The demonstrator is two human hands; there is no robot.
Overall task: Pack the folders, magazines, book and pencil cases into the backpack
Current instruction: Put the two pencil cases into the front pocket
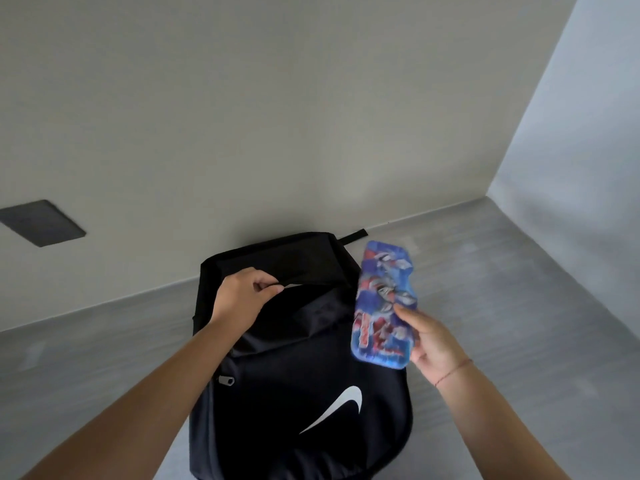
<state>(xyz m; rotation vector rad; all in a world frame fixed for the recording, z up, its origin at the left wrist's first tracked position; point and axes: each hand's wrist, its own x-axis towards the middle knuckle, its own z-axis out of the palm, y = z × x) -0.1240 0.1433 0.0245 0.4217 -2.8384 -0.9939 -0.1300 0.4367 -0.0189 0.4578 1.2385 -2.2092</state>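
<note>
One pencil case [382, 306], blue, clamped in right hand [431, 344] at 3 o'clock of backpack [298, 393]; left hand [242, 297] pinching the opening's flap wide; next, likely: slide case in.

My feed is dim and soft, lit evenly with a cool grey cast; the right wall [585, 133] reads brightest. The pencil case [382, 303] smears with motion blur, the black backpack [298, 393] swallows detail, and wide-angle distortion bends the edges.
</note>
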